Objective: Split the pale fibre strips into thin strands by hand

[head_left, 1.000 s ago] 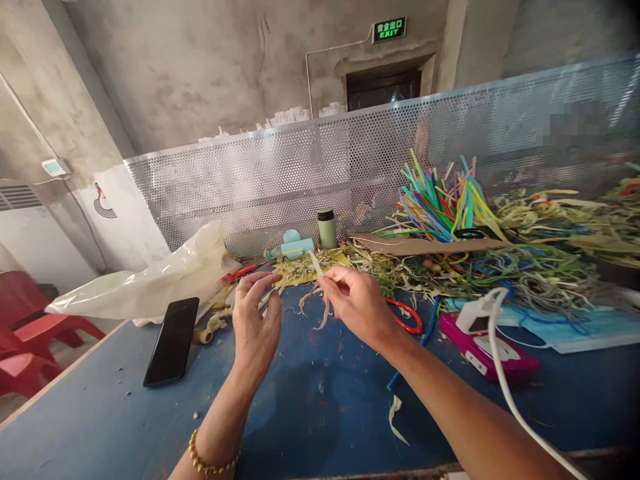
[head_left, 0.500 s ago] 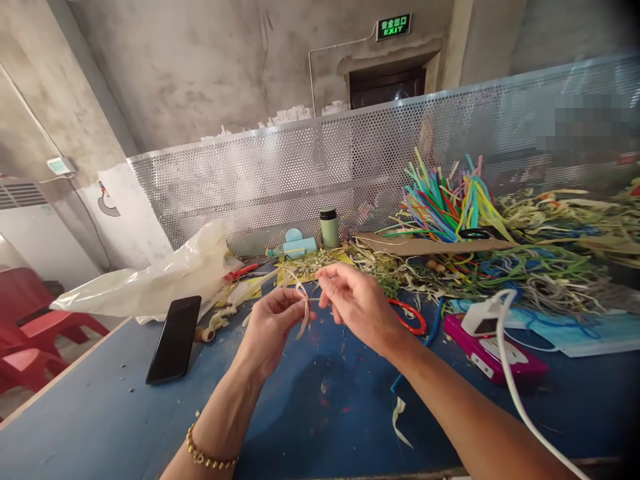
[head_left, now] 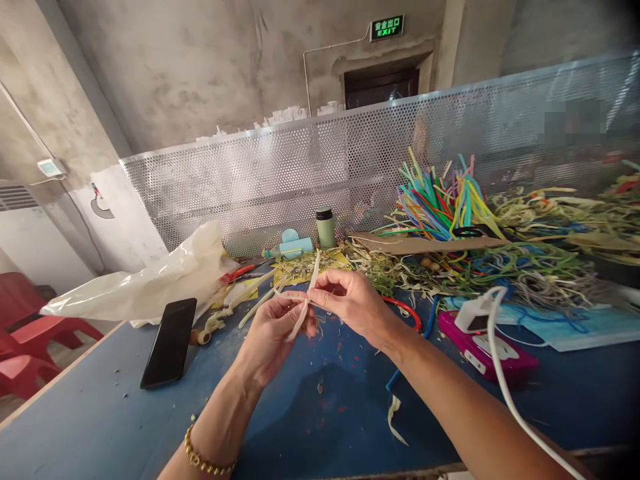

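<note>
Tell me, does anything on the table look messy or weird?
Yes: a curled pale scrap lies loose near the front of the blue tabletop, apart from the tangled strips behind, so it looks dropped.

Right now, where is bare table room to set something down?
Specks aside, two patches are bare: between smartphone, left forearm and table's left edge; and between left forearm and pale scrap. Crowded: behind left hand and right hand, from plastic bag to coloured strips.

Setting: apparently a craft workshop. Below the grip on a pale strip [head_left: 315,269], a littered blue worktable [head_left: 300,427]; to its right, heaped fibres [head_left: 545,257], coloured stems [head_left: 437,203]; beyond, perforated metal screen [head_left: 280,170], rough wall [head_left: 175,73], lit exit sign [head_left: 387,28].
</note>
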